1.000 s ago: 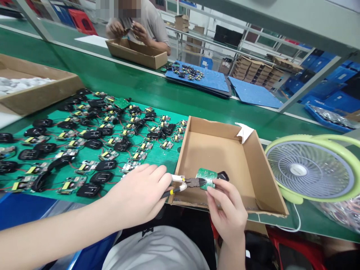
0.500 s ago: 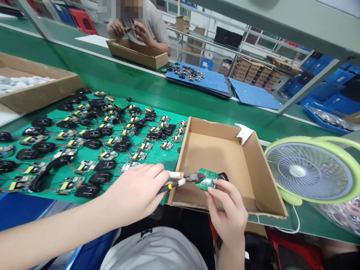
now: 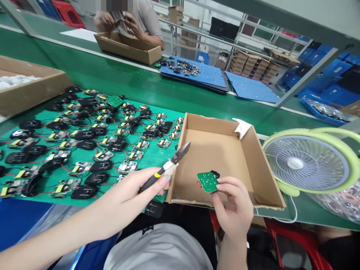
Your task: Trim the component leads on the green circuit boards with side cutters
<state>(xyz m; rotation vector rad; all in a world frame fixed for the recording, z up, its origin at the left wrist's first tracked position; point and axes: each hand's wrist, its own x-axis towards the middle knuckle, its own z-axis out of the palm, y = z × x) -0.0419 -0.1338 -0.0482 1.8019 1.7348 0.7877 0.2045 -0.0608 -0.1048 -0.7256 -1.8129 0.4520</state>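
My left hand [image 3: 140, 193] is closed around the handles of a pair of pliers [image 3: 174, 159], whose dark jaws point up and to the right, apart from the board. Between the thumb and fingers of my right hand [image 3: 234, 200] is a green circuit board [image 3: 208, 181], held by its right edge above the cardboard box [image 3: 219, 144]. A black part shows behind the board's upper edge, and a small red part at its lower left. On the green mat [image 3: 165, 161] to the left lie many circuit boards wired to black casings [image 3: 85, 191].
A green fan [image 3: 298, 163] stands right of the box. At the far left is a carton [image 3: 33, 93] with white items. Across the bench, a person [image 3: 146, 22] works behind another carton [image 3: 129, 48]. Blue sheets [image 3: 250, 86] lie beyond the bench's middle.
The pliers have come away from the circuit board and swung to point upward. The board has turned slightly in my right hand. The view has shifted a little.
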